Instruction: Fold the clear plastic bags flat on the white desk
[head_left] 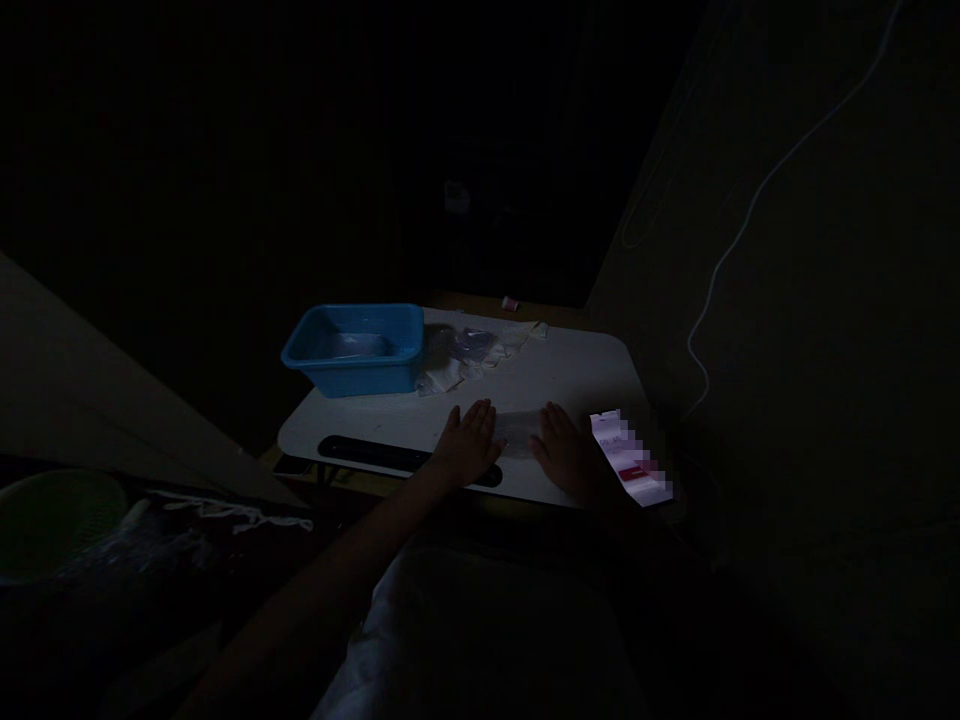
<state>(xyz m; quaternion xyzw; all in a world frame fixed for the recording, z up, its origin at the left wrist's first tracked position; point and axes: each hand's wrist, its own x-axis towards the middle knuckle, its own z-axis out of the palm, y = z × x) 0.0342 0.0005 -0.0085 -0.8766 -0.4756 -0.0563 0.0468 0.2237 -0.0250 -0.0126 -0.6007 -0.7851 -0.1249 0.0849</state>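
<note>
Translucent, flat plastic sheet (517,434) lies on the white table (585,365), right of a blue rectangular plastic tub (367,381) holding something pale and dim, between the left hand (466,443) and right hand (568,452), both palm-down, thumbs held away from fingers.

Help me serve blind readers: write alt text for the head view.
Left hand and right hand rest at either end of clear plastic on a white table in dim light. Beyond are a blue basin and crumpled plastic; a screen glows at right.
</note>
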